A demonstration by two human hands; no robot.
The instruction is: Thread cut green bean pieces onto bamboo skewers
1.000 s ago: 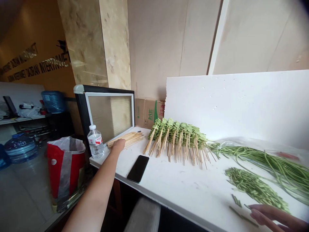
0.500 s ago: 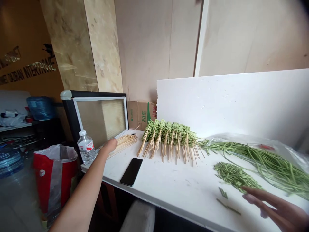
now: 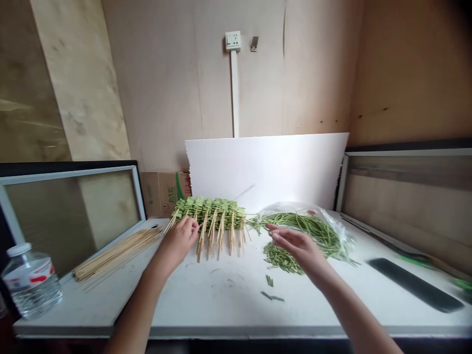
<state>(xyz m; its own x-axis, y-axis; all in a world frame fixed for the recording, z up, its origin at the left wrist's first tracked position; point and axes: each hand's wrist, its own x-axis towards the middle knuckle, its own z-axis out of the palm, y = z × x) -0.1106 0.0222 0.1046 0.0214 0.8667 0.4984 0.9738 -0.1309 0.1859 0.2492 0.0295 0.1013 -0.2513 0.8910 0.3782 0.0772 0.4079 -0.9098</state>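
My left hand (image 3: 180,239) is closed in front of the skewered green bean pieces (image 3: 210,209). A thin wooden skewer (image 3: 245,191) points up and right from it, blurred against the white board. My right hand (image 3: 298,242) is open, fingers stretched out to the left, with nothing visible in it. It hovers over the heap of cut green pieces (image 3: 280,258). Long uncut green beans (image 3: 313,227) lie behind it, partly in clear plastic. At the left lies a pile of bare skewers (image 3: 120,250). Several cut pieces (image 3: 270,280) lie nearer the front edge.
A water bottle (image 3: 32,282) stands at the left front corner. Framed panels stand on both sides, with a cardboard box (image 3: 159,192) at the back left and a white board (image 3: 273,167) behind the beans. A long dark object (image 3: 416,284) lies at the right.
The view has turned right. My left hand has moved from the bare skewers to the front of the skewered beans, carrying a skewer. My right hand has come over the cut pieces.
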